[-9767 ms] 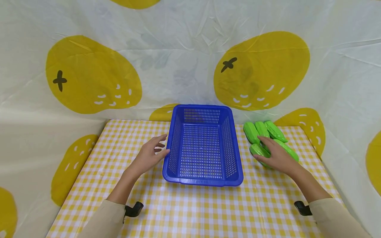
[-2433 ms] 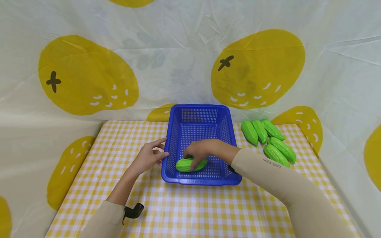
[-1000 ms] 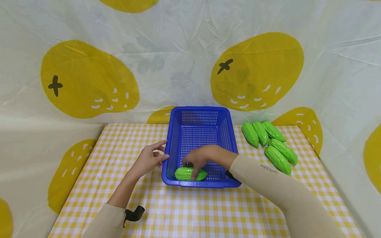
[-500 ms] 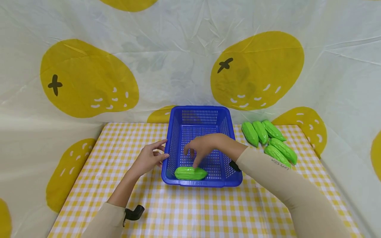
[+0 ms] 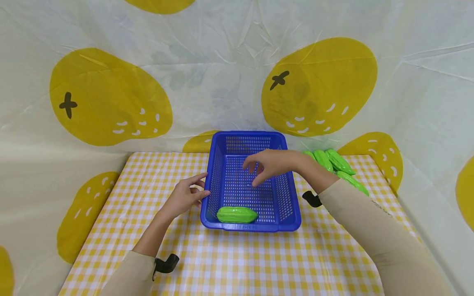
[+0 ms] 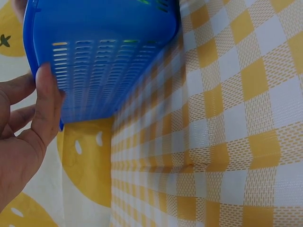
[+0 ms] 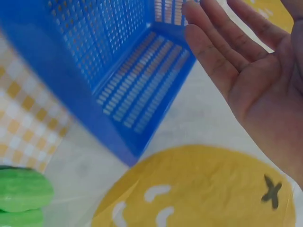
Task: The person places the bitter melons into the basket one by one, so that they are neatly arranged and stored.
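Note:
A glossy green bitter melon (image 5: 236, 215) lies crosswise inside the blue plastic basket (image 5: 252, 227), against its near wall. My left hand (image 5: 184, 196) touches the basket's left rim with extended fingertips and thumb; in the left wrist view, the thumb (image 6: 45, 87) lies against the outer wall. Above the basket's right half hovers my right hand (image 5: 273, 163), fingers loosely bent and holding nothing. The right wrist view shows its bare palm (image 7: 265, 85) over the basket. Several more bitter melons (image 5: 338, 161) lie right of the basket, partly hidden by my right forearm.
A yellow-checked cloth (image 5: 237, 263) covers the table. Behind it hangs a pale curtain (image 5: 222, 90) printed with large yellow fruit, close to the basket's far side. Both wrists carry a black camera mount (image 5: 166, 263).
My right hand set a bitter melon against the basket's near wall, let it go, then rose and moved back and rightward. My left hand stays at the left rim.

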`<state>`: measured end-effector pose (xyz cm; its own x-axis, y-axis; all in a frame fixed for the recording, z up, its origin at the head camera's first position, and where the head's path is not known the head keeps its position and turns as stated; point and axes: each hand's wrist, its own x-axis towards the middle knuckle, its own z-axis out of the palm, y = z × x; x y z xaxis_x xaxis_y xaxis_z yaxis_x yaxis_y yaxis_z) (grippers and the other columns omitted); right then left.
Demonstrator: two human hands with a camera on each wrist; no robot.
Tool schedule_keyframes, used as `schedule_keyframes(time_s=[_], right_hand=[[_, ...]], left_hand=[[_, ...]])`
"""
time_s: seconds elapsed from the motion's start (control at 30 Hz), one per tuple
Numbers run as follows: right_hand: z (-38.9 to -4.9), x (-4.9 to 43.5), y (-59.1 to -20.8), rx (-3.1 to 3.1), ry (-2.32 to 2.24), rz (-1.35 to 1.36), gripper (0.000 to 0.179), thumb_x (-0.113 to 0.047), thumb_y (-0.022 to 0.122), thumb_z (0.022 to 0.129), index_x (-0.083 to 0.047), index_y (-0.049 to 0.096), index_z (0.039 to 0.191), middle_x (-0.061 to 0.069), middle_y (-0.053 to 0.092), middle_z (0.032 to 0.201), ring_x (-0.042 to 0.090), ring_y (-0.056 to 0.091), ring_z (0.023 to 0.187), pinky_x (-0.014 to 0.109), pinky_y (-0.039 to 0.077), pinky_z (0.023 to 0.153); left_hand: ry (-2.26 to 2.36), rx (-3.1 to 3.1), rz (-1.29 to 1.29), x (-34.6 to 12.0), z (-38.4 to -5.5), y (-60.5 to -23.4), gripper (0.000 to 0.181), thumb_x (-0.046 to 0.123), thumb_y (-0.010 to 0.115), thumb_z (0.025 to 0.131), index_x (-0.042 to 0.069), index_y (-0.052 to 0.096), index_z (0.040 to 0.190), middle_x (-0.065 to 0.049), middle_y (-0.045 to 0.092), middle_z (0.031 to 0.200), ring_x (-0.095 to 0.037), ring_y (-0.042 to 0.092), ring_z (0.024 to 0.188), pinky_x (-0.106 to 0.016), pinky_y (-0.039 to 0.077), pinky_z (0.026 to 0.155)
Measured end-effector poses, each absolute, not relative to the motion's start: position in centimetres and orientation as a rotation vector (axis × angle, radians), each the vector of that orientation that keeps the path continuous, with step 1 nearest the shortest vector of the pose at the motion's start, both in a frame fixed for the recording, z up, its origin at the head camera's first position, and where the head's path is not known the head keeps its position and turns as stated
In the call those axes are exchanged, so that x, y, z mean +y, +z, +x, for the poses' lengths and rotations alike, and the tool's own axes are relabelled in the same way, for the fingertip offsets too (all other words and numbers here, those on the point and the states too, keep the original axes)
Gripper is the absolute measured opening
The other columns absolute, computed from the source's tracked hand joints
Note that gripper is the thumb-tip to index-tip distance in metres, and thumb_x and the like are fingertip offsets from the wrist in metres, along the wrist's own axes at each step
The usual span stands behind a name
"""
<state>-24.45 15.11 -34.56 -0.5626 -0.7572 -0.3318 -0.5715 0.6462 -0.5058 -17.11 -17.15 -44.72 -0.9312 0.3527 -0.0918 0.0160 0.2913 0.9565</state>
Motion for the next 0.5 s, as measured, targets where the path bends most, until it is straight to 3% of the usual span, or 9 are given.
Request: schedule_keyframes(time_s=[0.2, 0.5], right_hand=[[-24.2, 17.9, -34.4, 2.380, -0.590, -0.979, 0.056, -0.038, 0.081, 0.091, -0.017, 0.061, 0.139, 0.000, 0.068, 0.127, 0.019, 0.069, 0.111, 0.033, 0.062, 0.096], [-23.2, 22.7, -34.1, 2.443, -0.812, -0.799, 0.053, -0.030, 0.077, 0.095, -0.014, 0.057, 0.142, 0.007, 0.064, 0.133, 0.027, 0.065, 0.121, 0.041, 0.059, 0.105]], left_hand=[[1.687, 2.275, 0.327, -17.2, -17.2, -44.8, 0.065, 0.002, 0.071, 0.096, 0.005, 0.045, 0.156, -0.024, 0.058, 0.119, -0.016, 0.067, 0.072, -0.059, 0.064, 0.069], [1.684, 2.270, 0.327, -17.2, -17.2, -44.8, 0.065, 0.002, 0.071, 0.097, 0.004, 0.045, 0.156, -0.024, 0.058, 0.119, -0.017, 0.068, 0.072, -0.060, 0.063, 0.070]])
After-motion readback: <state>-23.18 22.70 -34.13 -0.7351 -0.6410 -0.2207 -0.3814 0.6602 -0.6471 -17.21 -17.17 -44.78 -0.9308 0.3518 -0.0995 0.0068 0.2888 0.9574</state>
